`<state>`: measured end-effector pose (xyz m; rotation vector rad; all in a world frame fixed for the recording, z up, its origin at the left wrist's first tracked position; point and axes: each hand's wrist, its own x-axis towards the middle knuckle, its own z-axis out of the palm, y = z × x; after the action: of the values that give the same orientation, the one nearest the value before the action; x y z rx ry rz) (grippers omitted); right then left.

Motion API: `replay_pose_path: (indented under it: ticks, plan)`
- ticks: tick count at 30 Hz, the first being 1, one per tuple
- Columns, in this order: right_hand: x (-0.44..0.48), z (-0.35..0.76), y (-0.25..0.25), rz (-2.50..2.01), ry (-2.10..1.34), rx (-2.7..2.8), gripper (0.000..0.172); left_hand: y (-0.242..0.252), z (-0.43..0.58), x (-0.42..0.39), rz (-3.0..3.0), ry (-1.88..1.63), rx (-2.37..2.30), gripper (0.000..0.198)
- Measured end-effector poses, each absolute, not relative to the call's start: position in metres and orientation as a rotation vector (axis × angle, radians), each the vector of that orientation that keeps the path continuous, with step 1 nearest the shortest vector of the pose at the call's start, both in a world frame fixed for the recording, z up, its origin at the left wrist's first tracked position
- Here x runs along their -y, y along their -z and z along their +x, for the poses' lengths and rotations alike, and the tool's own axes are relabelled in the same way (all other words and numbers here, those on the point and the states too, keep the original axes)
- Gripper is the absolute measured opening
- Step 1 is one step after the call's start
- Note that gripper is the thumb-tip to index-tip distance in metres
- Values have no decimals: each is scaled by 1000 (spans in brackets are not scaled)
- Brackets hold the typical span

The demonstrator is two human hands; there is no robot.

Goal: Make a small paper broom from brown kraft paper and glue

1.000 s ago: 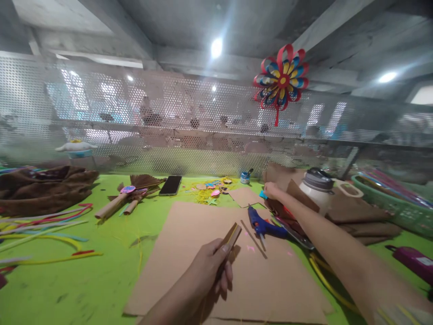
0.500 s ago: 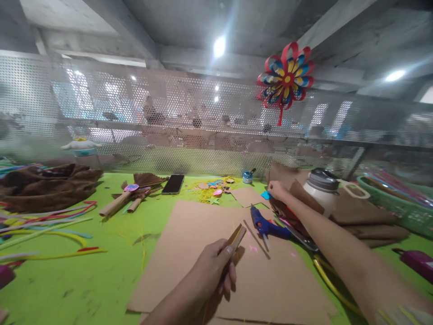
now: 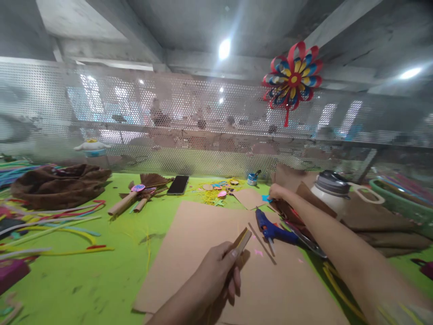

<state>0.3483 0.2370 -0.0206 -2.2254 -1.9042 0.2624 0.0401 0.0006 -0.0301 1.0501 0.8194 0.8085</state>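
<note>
Nearly everything on my feed has slid rightward since a second ago, the head view having swung a little left; a magenta object (image 3: pixel 13 273) now shows more fully at the left edge. Both hands keep much the same pose.

Nearest me, the left hand (image 3: pixel 219 266) grasps a folded cardboard strip (image 3: pixel 244 241), thumb on top, its far end tilted up over a large cardboard sheet (image 3: pixel 189 253). I have the right hand (image 3: pixel 279 192) reaching well forward, fingers curled at a small blue piece (image 3: pixel 265 198); from here I cannot tell whether they are pinched on it or only touching.

Around them, a thin brown strip (image 3: pixel 262 243) lies on the sheet just beside the blue glue gun (image 3: pixel 275 231). A smaller brown card (image 3: pixel 249 198) sits past the sheet's far edge, near the blue piece. Beyond the right forearm I see a white bottle (image 3: pixel 326 198) with a grey lid, among folded brown paper (image 3: pixel 382 225).

Farther out on the green table (image 3: pixel 101 284) I make out a blue jar (image 3: pixel 252 178), yellow shreds (image 3: pixel 208 195) scattered with small cut-outs, a dark phone (image 3: pixel 177 185), a rolled-paper craft (image 3: pixel 122 201) and a brown cloth bundle (image 3: pixel 64 185). Behind all that stands a perforated screen (image 3: pixel 186 153), and a red, blue and yellow paper flower (image 3: pixel 294 79) shows high up on the right.
</note>
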Motion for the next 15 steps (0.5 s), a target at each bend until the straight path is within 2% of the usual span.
replay_pose_path:
  ticks: [7, 15]
  plan:
    - [-219, 347, 12, -2247, -491, 1823, 31, 29, 41, -2, 1079, -777, -869, 33]
    - [-205, 343, -13, -2003, -662, 1791, 29, 31, 41, -2, 1065, -765, -852, 32]
